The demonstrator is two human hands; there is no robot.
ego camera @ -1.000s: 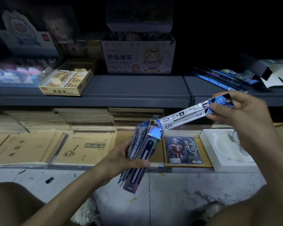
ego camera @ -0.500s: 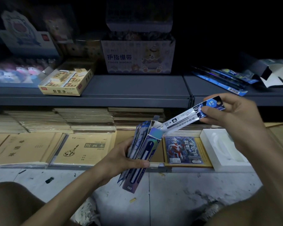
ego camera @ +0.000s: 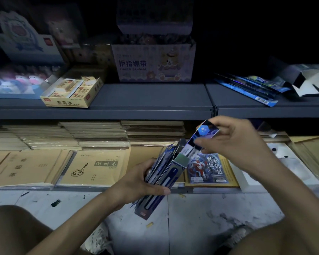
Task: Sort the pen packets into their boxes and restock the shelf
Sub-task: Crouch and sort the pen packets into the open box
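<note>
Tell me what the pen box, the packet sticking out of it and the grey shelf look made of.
The pen box: thin printed cardboard, glossy; its top flap folds crisply. The packet: likely card under holographic film; rainbow glints. The shelf: probably painted sheet metal, matte grey; thin folded front lip.

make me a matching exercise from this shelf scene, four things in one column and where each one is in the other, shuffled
Things
1. pen box
2. pen packet
3. yellow box
4. finger bandage box

Places
a. middle of the upper shelf, towards the back
b. pinched by the right hand, lower end in an open box top
c. gripped by the left hand, above the floor
d. left part of the upper shelf, at its front edge

Pairs: 1-c, 2-b, 3-d, 4-a
</note>
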